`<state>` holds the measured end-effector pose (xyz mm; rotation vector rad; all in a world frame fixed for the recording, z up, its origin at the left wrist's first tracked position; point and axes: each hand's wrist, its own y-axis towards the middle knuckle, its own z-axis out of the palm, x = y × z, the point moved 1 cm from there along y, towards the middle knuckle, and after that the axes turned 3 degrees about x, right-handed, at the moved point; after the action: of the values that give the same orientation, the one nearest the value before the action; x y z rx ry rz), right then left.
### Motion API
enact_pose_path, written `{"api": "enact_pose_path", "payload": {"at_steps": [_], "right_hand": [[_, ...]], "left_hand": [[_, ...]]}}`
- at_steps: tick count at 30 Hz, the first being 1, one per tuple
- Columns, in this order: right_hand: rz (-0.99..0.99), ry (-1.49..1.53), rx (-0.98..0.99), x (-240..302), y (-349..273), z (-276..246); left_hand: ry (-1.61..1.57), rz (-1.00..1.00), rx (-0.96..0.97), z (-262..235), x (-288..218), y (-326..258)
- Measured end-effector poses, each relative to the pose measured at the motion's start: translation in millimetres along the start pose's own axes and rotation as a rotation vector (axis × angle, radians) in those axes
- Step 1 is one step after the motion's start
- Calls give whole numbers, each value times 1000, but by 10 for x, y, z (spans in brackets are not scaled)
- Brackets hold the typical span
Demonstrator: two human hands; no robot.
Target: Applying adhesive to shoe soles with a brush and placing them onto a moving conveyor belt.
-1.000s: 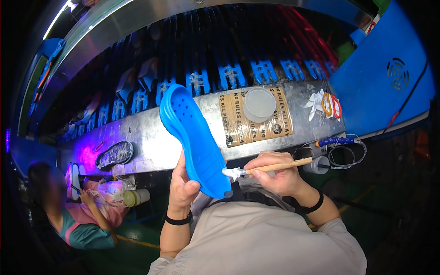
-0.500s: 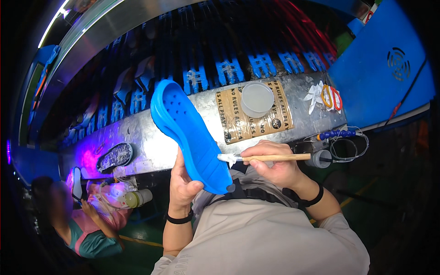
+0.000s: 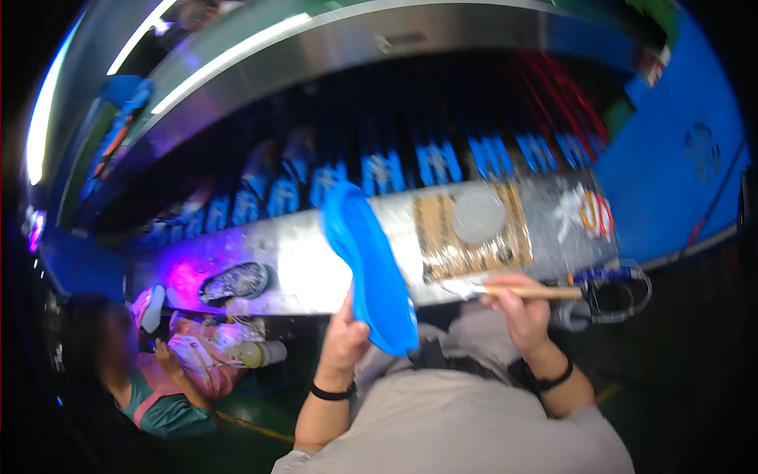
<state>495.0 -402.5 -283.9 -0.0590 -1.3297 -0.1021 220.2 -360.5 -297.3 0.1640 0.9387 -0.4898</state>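
- Steel worktop point(image 3: 316, 272) under dim light, picture blurred.
- Left hand point(image 3: 343, 341): grip closed round blue shoe sole point(image 3: 369, 265) (held upright).
- Right hand point(image 3: 523, 310): grip closed round wooden-handled brush point(image 3: 530, 292).

The whole view is motion-blurred. The left grip point(image 3: 345, 341) is partly hidden behind the blue shoe sole point(image 3: 369, 268); its fingertips cannot be seen. The brush point(image 3: 527, 292) in the right grip point(image 3: 523, 312) has a smeared tip, so contact with the sole cannot be told. Markings on the brown pad point(image 3: 472, 233) on the bench point(image 3: 316, 272) are illegible. A co-worker point(image 3: 150, 371) at lower left is blurred, hands indistinct.
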Motion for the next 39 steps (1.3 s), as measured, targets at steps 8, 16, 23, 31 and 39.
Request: {"api": "enact_pose_path", "payload": {"at_steps": [8,16,23,31,39], "right_hand": [[-61,-189,163,100,77,-21],[-479,-479,405,149,209,199],[-451,-507,439,162,115,174],[-400,-417,348,182,96,134],[-328,-474,384,70,90,117]], "left_hand": [[35,44,98,-19,-121,124],[123,56,40,75,-79,84],[153,41,41,66,-64,73],[141,41,40,153,-100,108],[160,52,35,18,-7,104]]}}
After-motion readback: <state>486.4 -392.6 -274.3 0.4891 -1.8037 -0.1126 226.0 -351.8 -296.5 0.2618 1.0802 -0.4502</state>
